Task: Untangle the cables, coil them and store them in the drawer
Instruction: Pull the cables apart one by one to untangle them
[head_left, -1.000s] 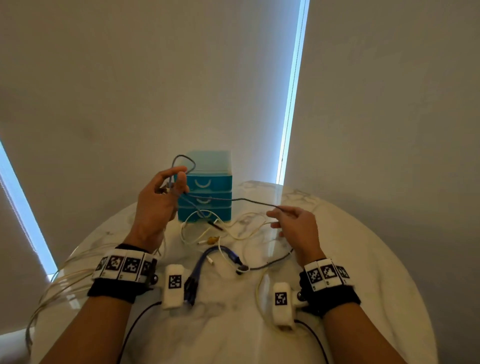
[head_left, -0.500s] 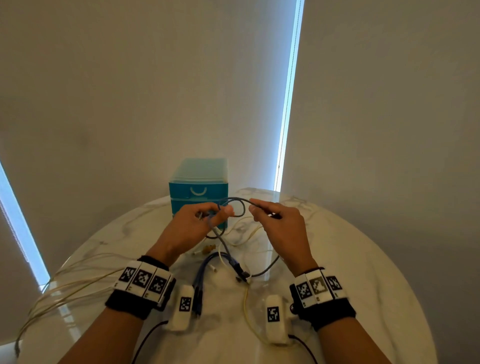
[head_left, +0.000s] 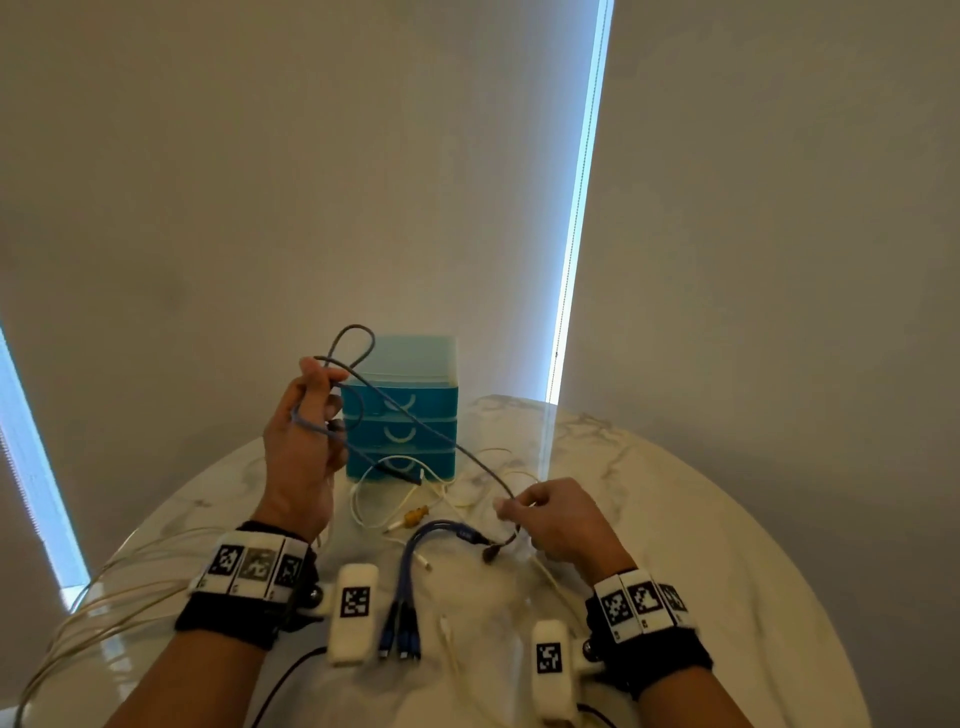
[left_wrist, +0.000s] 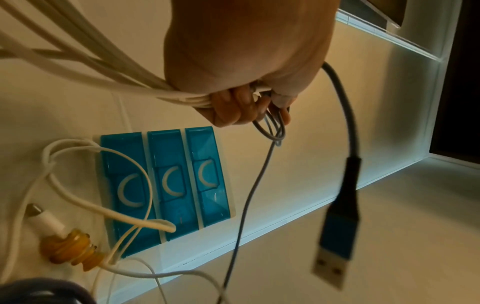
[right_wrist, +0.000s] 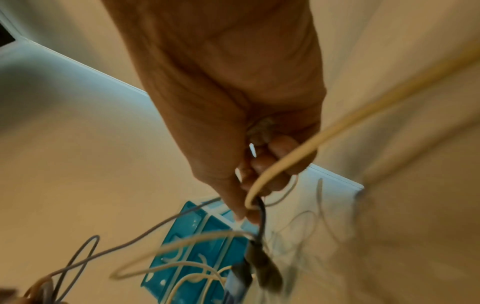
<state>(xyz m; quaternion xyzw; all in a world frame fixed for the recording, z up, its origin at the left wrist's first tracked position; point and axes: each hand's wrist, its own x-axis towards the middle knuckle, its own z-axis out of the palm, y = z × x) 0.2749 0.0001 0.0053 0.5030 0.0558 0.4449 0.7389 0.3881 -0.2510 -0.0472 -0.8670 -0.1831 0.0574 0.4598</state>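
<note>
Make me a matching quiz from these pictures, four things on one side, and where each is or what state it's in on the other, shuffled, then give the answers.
Things:
1. grey cable
2. blue multi-plug cable
3. drawer unit
4. white cable with yellow tie

Places or states:
A. stands at the far side of the table, all three drawers closed
B. stretched in the air between the left hand and the right hand
C. lies loose on the table just in front of the drawers
D. lies on the table between the two wrists

Pairs: 1-B, 2-D, 3-A, 4-C
</note>
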